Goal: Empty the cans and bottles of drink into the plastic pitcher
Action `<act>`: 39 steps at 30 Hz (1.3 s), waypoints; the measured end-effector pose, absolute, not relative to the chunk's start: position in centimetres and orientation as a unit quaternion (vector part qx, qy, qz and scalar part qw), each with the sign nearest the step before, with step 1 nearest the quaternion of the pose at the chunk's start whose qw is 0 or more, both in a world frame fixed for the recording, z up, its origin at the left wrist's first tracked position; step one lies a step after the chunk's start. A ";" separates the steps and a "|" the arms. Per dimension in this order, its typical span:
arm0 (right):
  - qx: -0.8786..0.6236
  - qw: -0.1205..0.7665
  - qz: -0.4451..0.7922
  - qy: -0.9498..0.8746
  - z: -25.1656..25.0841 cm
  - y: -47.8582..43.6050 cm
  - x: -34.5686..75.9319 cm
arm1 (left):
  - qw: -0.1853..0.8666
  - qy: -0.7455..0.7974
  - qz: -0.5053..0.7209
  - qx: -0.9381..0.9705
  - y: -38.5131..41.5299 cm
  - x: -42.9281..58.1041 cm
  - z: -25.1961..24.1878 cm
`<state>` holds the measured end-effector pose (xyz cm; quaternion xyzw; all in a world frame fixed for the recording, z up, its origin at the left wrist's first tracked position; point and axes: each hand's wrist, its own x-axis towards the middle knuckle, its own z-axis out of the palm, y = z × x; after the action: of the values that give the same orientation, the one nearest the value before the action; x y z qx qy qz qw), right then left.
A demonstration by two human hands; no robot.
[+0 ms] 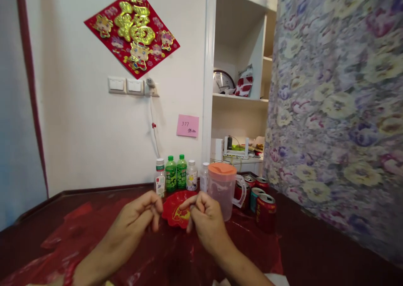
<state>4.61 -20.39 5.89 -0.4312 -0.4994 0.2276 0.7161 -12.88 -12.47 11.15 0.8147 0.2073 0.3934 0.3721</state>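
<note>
My left hand hovers over the near left side of the red plate, its fingers bent inward and drawn together. Opposite it, my right hand is curled, with the index finger reaching left across the plate and the thumb close to the other fingers. A gap separates the two hands. Whether either holds something small is hidden by the curled fingers. The plate has a scalloped rim and a yellow pattern in its middle. Just behind my right hand stands a clear plastic pitcher with an orange lid.
Two green bottles, a white-capped bottle and another pale bottle line the wall. Several drink cans stand right of the pitcher. Red plastic film covers part of the dark table. A floral curtain hangs on the right.
</note>
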 end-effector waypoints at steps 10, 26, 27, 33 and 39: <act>-0.279 0.714 -0.209 -0.608 13.3 -25.0 3.4 | 0.191 0.047 0.548 0.813 -17.0 -11.6 16.8; -0.459 0.684 0.043 -0.565 13.2 -18.2 9.1 | 0.320 0.195 0.421 0.826 -6.9 -7.5 14.6; -0.465 0.692 0.022 -0.551 13.1 -18.7 10.3 | 0.343 0.186 0.431 0.814 -6.6 -7.3 14.5; -0.606 0.672 -0.173 -0.388 10.6 -22.3 19.5 | 0.482 0.204 0.507 0.684 -4.5 -7.0 13.1; -0.663 0.665 -0.028 -0.342 5.2 -22.6 21.9 | 0.511 0.299 0.518 0.618 -2.9 -7.1 8.3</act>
<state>21.94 -22.63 5.17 -0.6634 -0.3417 -0.0282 0.6651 -7.14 -2.87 8.28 0.6179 0.2988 0.5180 0.5105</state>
